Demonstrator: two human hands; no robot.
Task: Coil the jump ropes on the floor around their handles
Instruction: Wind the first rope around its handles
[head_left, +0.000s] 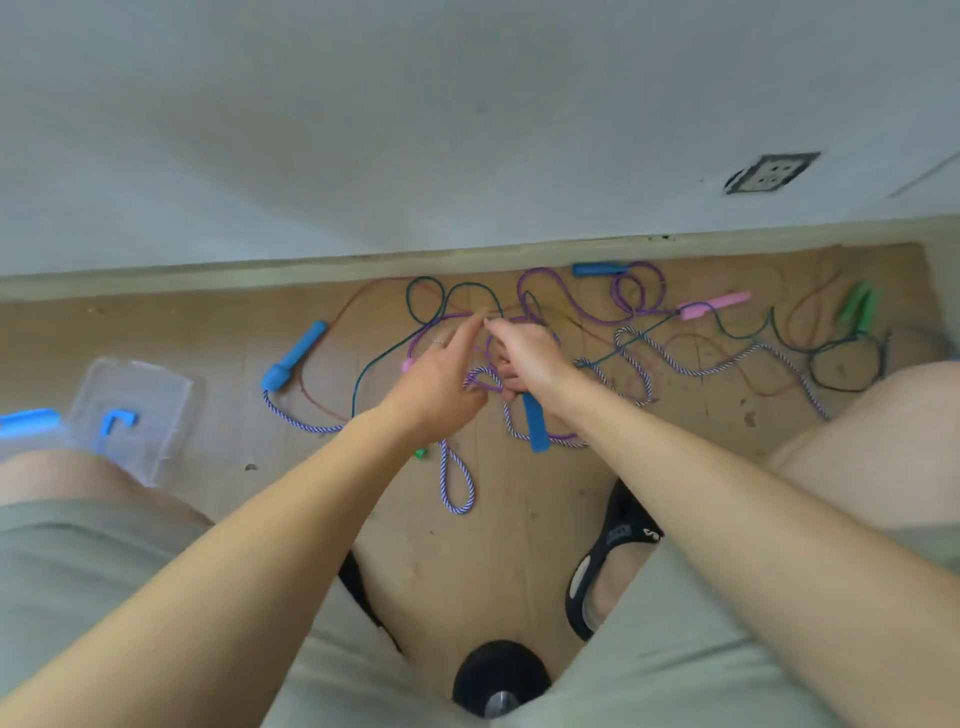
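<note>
One clear bin (136, 410) holds blue pieces; right hand (524, 358) clamps blue handle (535, 426).

Tangled jump ropes (639, 332) uncoiled on wooden floor, striped, purple, dark cords, blue handle (294, 357) left

A worn wooden floor (467, 545) carries a tangle of jump ropes. Take the blue handle (535, 427) at the middle as landmark. A blue-and-white striped rope (457, 483) loops just left of it and below. Far to its left lies a second blue handle (293, 356), and beyond that a clear plastic box (135, 410). Up and right, a pink handle (716, 305) lies among purple rope (571, 306); a third blue handle (597, 268) lies by the wall. Farthest right lie green handles (857, 306), with thin dark cord (841, 369) below.
</note>
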